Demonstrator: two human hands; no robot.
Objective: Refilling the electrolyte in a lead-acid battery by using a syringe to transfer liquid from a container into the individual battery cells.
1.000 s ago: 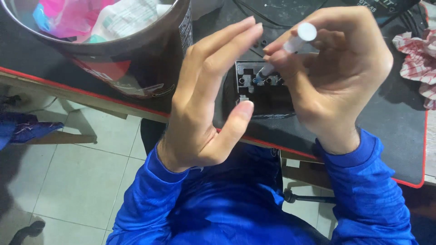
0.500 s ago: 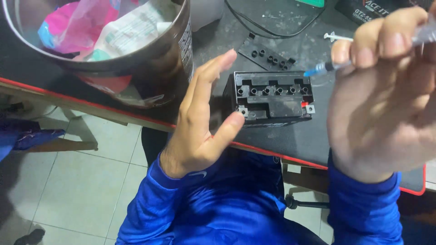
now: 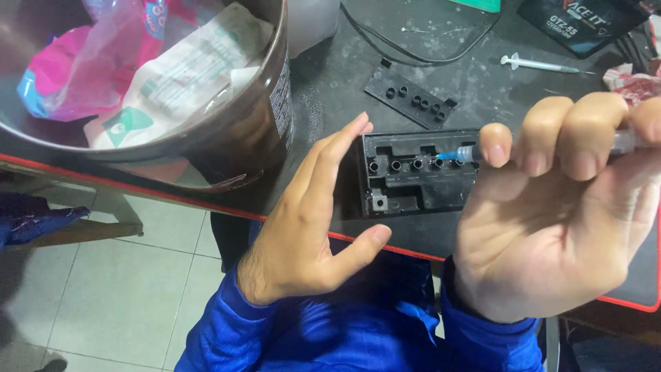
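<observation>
One small black battery (image 3: 413, 176) sits near the front edge of the dark tabletop (image 3: 330, 83), its top uncovered so that a row of round filler holes shows; I count five clearly, and any further ones are hidden behind the right hand's fingers. There are two syringes: one (image 3: 463, 153) is gripped in the right hand (image 3: 551, 207), and a second syringe (image 3: 540, 65) lies loose on the tabletop farther back, well apart from both hands. A single black strip of caps (image 3: 412, 98) lies just behind the battery, with a black cable (image 3: 399, 48) curving beyond it.

The left hand (image 3: 310, 220) is open, fingers straight and together, thumb spread. Its palm faces the battery's left end and its fingertips are right at the upper left corner; I cannot tell whether they touch. It holds nothing.

The right hand is closed around the syringe, fingers curled over the barrel, with the blue tip pointing left and resting at one of the holes toward the right of the row. So the battery lies between the two hands, the left one beside it and the right one above its right end.

To the left stands one large dark bucket (image 3: 261, 131) holding crumpled plastic bags (image 3: 138, 69), pink and white. Both sleeves are blue.
</observation>
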